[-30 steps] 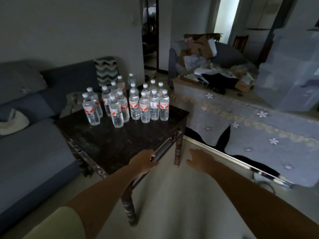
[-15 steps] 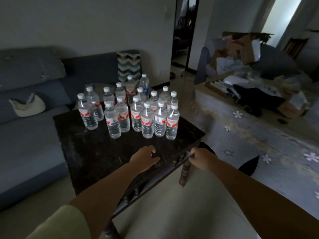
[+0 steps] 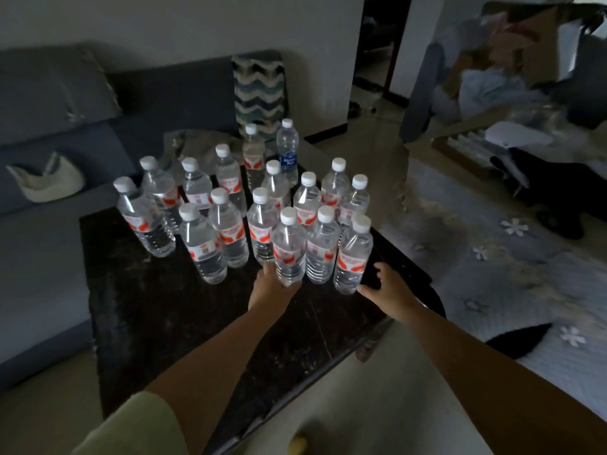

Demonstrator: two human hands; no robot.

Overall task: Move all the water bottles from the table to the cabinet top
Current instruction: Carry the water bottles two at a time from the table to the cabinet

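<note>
- Sixteen or so water bottles [image 3: 262,205] stand upright in a tight cluster on the far half of your dark bench [image 3: 157,310]; the exact count is hard to fix, since some hide behind others.
- Nearly all carry white caps and red-and-white labels. One blue-labelled bottle [image 3: 287,149] stands at the back of the group.
- Your left hand [image 3: 271,290] is wrapped round the base of the front bottle [image 3: 288,247], fingers curled behind it and thumb at its lower edge. Whether that bottle sits on the bench or is lifted just clear of it, you cannot tell from this view.
- Your right hand [image 3: 389,289] lies just beside the front-right bottle [image 3: 353,254], fingers spread and reaching toward its lower half. They look close to its side, but contact is not clear; it grips nothing.
- Both forearms stretch over the near, bare part of the bench, the left one with a pale green sleeve [image 3: 131,428] at its upper end.
- A grey sofa [image 3: 49,192] runs along the left behind the bench, with a white cap-like item [image 3: 46,182] on its seat and a zigzag-patterned cushion [image 3: 259,93] at its far end.
- To your right lies a light cloth with white flowers [image 3: 512,257], and beyond it a blurred heap of boxes and papers [image 3: 512,77].
</note>
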